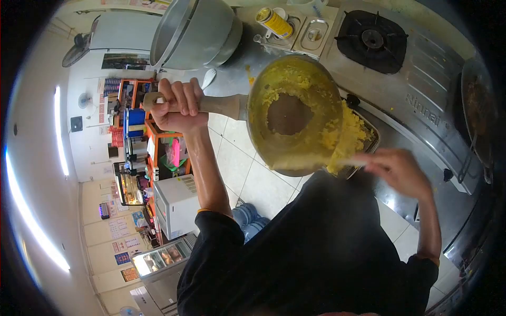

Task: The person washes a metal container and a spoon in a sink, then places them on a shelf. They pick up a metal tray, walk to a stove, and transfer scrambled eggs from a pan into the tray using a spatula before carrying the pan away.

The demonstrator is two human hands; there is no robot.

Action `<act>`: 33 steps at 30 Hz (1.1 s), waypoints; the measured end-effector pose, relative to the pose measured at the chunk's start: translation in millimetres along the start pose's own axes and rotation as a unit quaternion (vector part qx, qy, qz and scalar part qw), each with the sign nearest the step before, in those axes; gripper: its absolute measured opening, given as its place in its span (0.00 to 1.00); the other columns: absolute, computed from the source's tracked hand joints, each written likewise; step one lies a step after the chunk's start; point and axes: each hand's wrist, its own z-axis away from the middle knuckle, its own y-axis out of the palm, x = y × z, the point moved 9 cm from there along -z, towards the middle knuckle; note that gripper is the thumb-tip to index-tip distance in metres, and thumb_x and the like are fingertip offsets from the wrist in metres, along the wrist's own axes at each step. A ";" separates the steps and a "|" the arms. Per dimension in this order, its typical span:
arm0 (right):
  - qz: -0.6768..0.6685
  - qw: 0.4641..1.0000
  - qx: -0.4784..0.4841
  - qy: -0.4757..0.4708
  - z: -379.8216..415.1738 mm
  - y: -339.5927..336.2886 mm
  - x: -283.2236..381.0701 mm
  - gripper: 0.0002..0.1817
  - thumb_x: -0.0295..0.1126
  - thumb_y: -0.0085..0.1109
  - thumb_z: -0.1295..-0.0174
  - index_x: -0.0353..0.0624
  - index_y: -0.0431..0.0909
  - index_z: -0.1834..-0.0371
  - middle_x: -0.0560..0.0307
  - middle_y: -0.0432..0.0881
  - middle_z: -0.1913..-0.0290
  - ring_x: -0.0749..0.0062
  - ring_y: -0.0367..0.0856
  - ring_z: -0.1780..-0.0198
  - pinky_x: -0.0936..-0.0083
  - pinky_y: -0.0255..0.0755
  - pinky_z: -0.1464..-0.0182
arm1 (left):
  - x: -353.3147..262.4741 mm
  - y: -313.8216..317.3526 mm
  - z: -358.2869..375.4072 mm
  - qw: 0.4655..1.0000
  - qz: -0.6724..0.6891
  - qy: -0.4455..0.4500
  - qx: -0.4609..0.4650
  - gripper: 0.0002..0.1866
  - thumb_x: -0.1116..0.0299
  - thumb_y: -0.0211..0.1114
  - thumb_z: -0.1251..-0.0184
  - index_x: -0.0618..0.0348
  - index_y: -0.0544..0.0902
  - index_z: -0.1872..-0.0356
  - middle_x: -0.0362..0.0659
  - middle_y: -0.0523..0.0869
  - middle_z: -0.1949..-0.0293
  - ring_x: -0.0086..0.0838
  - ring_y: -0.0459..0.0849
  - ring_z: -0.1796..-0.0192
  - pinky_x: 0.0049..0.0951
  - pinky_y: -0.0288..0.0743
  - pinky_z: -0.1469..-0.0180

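Observation:
A deep pan (290, 113) with yellow mash smeared round its inside is tilted over a metal tray (374, 138). My left hand (182, 105) is wrapped round the pan's thick handle. On the other side, my right hand (398, 169) grips a pale spatula (303, 160), blurred by motion, whose blade lies across the pan's lower rim. Yellow mash (350, 134) is heaped in the tray beside the pan, and part of the tray is hidden behind the pan.
A black gas burner (372, 38) is at the upper right. A large grey pot (197, 34), a yellow can (275, 23), metal containers (314, 35) and a white spoon (209, 78) stand or lie along the counter. Another pan (477, 105) sits at the far right.

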 end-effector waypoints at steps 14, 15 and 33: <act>-0.133 0.959 -0.251 0.011 -40.9 43.2 14.2 0.17 0.33 0.46 0.33 0.46 0.71 0.43 0.42 0.81 0.60 0.53 0.82 0.63 0.68 0.72 0.60 | 4.6 57.3 5.8 0.997 -0.033 -0.002 0.070 0.09 0.67 0.50 0.52 0.51 0.60 0.83 0.37 0.64 0.92 0.21 0.60 0.91 0.23 0.53 0.78; -0.069 0.961 -0.266 0.011 -42.0 36.3 14.2 0.17 0.34 0.47 0.33 0.48 0.71 0.42 0.42 0.81 0.59 0.53 0.81 0.63 0.67 0.73 0.61 | 5.6 68.9 8.3 0.995 -0.053 -0.002 0.088 0.08 0.67 0.50 0.52 0.51 0.60 0.82 0.37 0.65 0.92 0.22 0.60 0.91 0.23 0.53 0.78; 0.372 0.919 -0.119 0.046 -90.6 46.7 -60.4 0.29 0.25 0.52 0.48 0.56 0.68 0.39 0.53 0.73 0.67 0.63 0.79 0.70 0.71 0.74 0.71 | 12.0 125.9 21.2 0.984 -0.126 -0.018 0.123 0.09 0.76 0.54 0.57 0.56 0.61 0.85 0.38 0.66 0.91 0.20 0.57 0.89 0.20 0.50 0.82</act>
